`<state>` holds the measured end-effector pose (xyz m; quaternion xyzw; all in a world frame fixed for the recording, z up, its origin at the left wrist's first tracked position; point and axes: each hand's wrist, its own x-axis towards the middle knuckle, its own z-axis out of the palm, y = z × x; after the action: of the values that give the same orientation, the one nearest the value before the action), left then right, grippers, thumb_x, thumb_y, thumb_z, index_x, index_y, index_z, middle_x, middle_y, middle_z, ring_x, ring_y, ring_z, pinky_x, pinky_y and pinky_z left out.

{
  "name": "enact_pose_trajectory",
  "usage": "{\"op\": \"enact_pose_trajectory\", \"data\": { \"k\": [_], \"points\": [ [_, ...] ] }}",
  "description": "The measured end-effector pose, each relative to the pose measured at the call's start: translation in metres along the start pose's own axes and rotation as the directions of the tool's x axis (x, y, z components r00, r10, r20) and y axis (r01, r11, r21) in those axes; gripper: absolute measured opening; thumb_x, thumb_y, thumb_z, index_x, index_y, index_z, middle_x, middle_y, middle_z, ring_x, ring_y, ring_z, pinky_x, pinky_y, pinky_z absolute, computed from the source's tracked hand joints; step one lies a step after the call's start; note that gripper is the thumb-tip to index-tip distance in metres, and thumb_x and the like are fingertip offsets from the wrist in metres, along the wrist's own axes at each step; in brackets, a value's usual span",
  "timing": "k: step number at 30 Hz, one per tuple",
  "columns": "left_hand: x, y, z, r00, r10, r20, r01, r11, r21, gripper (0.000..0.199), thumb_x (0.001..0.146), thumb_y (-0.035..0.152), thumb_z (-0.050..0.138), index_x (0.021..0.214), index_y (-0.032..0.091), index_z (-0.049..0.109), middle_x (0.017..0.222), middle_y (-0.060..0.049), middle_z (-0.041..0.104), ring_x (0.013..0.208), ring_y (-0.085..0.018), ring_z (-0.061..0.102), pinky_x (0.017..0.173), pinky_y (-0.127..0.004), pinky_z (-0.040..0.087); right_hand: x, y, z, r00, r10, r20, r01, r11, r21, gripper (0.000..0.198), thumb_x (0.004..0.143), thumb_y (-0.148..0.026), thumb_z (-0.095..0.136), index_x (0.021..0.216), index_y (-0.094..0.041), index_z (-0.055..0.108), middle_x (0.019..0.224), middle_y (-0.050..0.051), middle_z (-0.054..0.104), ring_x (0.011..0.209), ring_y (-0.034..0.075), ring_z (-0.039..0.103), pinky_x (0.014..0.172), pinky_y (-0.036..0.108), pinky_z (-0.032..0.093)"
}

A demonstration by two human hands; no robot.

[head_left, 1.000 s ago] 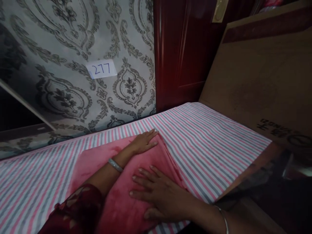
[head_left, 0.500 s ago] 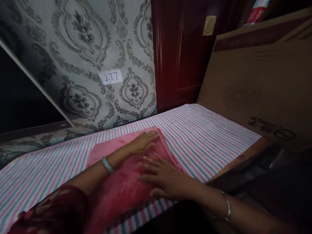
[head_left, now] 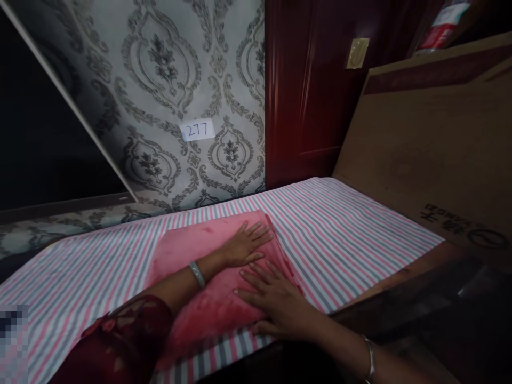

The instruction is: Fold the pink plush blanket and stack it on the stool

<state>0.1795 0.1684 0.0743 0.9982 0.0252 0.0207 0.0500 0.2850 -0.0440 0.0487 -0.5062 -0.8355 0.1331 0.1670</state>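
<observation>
A folded pink plush cloth (head_left: pixel 200 240) lies on a table covered with a striped tablecloth (head_left: pixel 340 229). Its layered folds show along the right edge, and the pile looks darker red towards the front. My left hand (head_left: pixel 245 245) rests flat on the upper right part of the cloth, fingers spread. Just in front of it, my right hand (head_left: pixel 278 301) lies palm down over the right front part, fingers also spread. Neither hand grips anything. Part of the cloth is hidden under my left forearm and the dark red lace sleeve (head_left: pixel 120 336).
A large cardboard box (head_left: pixel 424 133) leans at the right, with a bottle (head_left: pixel 444 26) behind it. On the left stands a dark screen (head_left: pixel 48 122). A dark red door (head_left: pixel 308 96) and a patterned wall with a paper label (head_left: pixel 199 129) close off the back.
The view has shifted a little, so the scene sits further right and lower. My left hand's fingers are spread wider. Both hands stay on the cloth.
</observation>
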Motion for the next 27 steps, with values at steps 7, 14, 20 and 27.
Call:
{"op": "enact_pose_trajectory", "data": {
  "k": [7,14,20,27],
  "points": [
    [-0.007,-0.016,-0.031,0.989,-0.146,-0.001,0.145,0.979,-0.145,0.057,0.105,0.050,0.028,0.159,0.032,0.032,0.167,-0.006,0.028,0.155,-0.026,0.023,0.124,-0.055,0.012,0.009,-0.011,-0.028,1.000,0.007,-0.011,-0.008,1.000,-0.024,0.062,0.097,-0.062,0.052,0.152,-0.032,0.047,0.162,0.008,0.037,0.151,0.033,0.026,0.123,0.060,0.014],
    [-0.025,-0.041,-0.041,0.958,-0.284,0.047,0.288,0.952,-0.108,0.060,0.104,0.054,0.026,0.159,0.031,0.032,0.168,-0.006,0.025,0.156,-0.028,0.019,0.123,-0.059,0.011,0.067,-0.021,-0.036,0.976,-0.219,0.000,0.219,0.974,-0.052,0.053,0.104,-0.049,0.048,0.150,-0.024,0.050,0.157,0.008,0.045,0.149,0.025,0.032,0.124,0.046,0.020],
    [-0.025,-0.040,-0.010,0.961,-0.274,-0.037,0.274,0.962,-0.008,0.055,0.104,0.046,0.030,0.158,0.033,0.033,0.168,-0.006,0.025,0.155,-0.030,0.021,0.122,-0.061,0.015,0.070,-0.016,-0.009,0.975,-0.207,0.077,0.210,0.977,-0.035,0.055,0.106,-0.051,0.041,0.157,-0.030,0.037,0.167,0.004,0.027,0.157,0.022,0.011,0.127,0.051,0.007],
    [-0.026,-0.039,-0.012,0.960,-0.279,-0.020,0.280,0.960,0.009,0.057,0.105,0.046,0.028,0.159,0.029,0.032,0.169,-0.006,0.021,0.156,-0.029,0.018,0.123,-0.058,0.013,0.071,-0.017,-0.011,0.978,-0.184,0.095,0.187,0.982,-0.022,0.056,0.105,-0.053,0.040,0.157,-0.031,0.037,0.168,0.004,0.025,0.156,0.024,0.014,0.127,0.053,0.008]
  ]
}}
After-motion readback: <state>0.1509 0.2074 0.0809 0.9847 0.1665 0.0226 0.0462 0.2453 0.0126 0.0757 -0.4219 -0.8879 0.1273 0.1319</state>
